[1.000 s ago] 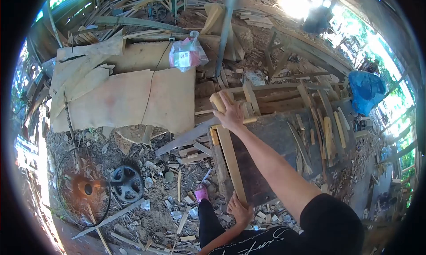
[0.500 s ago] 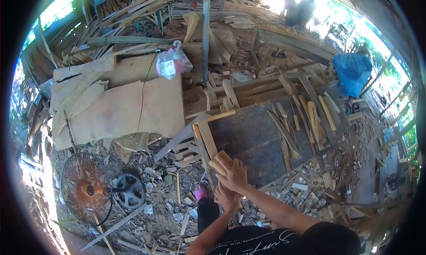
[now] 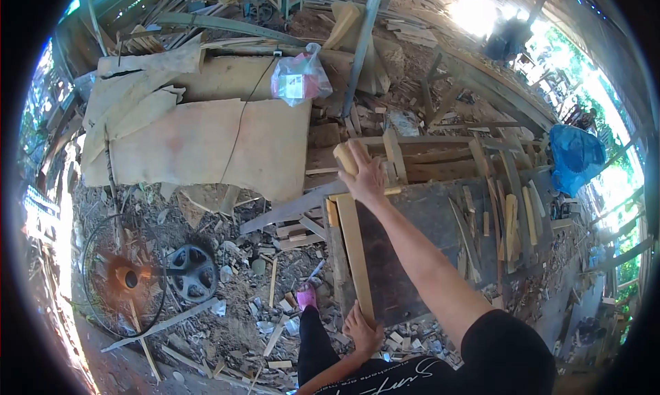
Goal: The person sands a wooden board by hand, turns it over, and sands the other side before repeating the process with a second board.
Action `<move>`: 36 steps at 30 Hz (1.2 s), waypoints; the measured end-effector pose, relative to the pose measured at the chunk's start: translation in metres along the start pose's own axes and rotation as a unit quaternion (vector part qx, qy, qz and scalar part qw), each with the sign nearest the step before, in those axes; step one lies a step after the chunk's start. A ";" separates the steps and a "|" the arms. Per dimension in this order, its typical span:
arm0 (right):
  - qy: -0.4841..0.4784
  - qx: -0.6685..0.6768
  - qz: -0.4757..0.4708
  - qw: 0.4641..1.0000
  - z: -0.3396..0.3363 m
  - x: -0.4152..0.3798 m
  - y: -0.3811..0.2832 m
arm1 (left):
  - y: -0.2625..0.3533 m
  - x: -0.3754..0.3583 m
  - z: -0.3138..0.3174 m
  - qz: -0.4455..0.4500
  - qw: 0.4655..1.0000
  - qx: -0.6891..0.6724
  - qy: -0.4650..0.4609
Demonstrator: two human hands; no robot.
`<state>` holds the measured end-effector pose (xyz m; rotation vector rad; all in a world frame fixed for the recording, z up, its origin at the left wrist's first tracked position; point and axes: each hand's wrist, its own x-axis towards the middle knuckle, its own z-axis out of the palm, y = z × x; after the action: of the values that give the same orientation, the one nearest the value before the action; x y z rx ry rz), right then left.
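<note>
The long pale wooden slat [image 3: 353, 254] lay lengthwise along the left edge of the dark, worn workbench top [image 3: 412, 240], its near end at the bench's front edge and its far end at the back edge. The right hand [image 3: 366, 178], arm fully stretched, had its fingers wrapped over a small pale wooden block [image 3: 344, 158] pressed on the slat's far end. The left hand [image 3: 362, 328] gripped the slat's near end, fingers curled together around it.

The middle of the bench top was bare; thin offcut strips [image 3: 507, 223] crowded its right side. Left of the bench the ground dropped away to dirt littered with chips, a round black wire fan guard [image 3: 127, 278] lying well apart. Beyond lay broad tan plywood sheets [image 3: 206, 151] and a pink-and-clear plastic bag [image 3: 300, 80], its label unreadable. White script on the black shirt [image 3: 399, 373] was upside down and not legible.

Half a second earlier both hands had been together at the slat's near end; the right hand had since carried the block to the far end.
</note>
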<state>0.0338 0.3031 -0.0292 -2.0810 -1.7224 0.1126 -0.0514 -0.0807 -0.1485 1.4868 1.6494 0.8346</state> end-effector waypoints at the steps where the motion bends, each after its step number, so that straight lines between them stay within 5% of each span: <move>1: 0.047 0.017 -0.070 0.996 -0.004 -0.028 0.012 | 0.002 0.000 -0.001 0.003 1.000 0.006 0.004; 4: -0.043 0.044 -0.084 0.995 -0.040 -0.146 0.028 | 0.004 -0.002 0.002 0.012 0.999 0.022 0.031; 10: -0.040 0.039 -0.135 0.989 -0.082 -0.318 0.049 | -0.001 -0.005 0.008 0.019 0.999 0.023 0.035; 14: -0.128 -0.039 -0.114 0.984 -0.077 -0.298 0.034 | -0.002 -0.004 0.011 0.038 0.997 0.009 0.064; 21: -0.002 -0.050 -0.052 0.997 -0.009 -0.108 -0.015 | 0.003 0.000 0.000 -0.014 1.000 0.010 0.004; 27: -0.029 -0.014 -0.025 0.999 0.034 0.024 -0.024 | -0.002 -0.001 -0.001 -0.002 1.000 -0.026 0.006; 31: 0.037 0.033 -0.043 0.998 0.010 -0.020 0.001 | 0.006 -0.002 -0.007 -0.007 1.000 -0.002 0.003; 34: 0.034 0.065 -0.150 0.986 -0.033 -0.132 0.034 | 0.005 -0.004 -0.003 -0.006 1.000 0.005 0.020; 36: -0.041 0.020 -0.128 0.991 -0.072 -0.222 0.043 | 0.005 -0.005 0.000 -0.009 0.999 0.017 0.027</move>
<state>0.0475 0.0663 -0.0273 -1.8317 -2.0028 0.1545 -0.0484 -0.0856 -0.1439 1.4828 1.7219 0.8486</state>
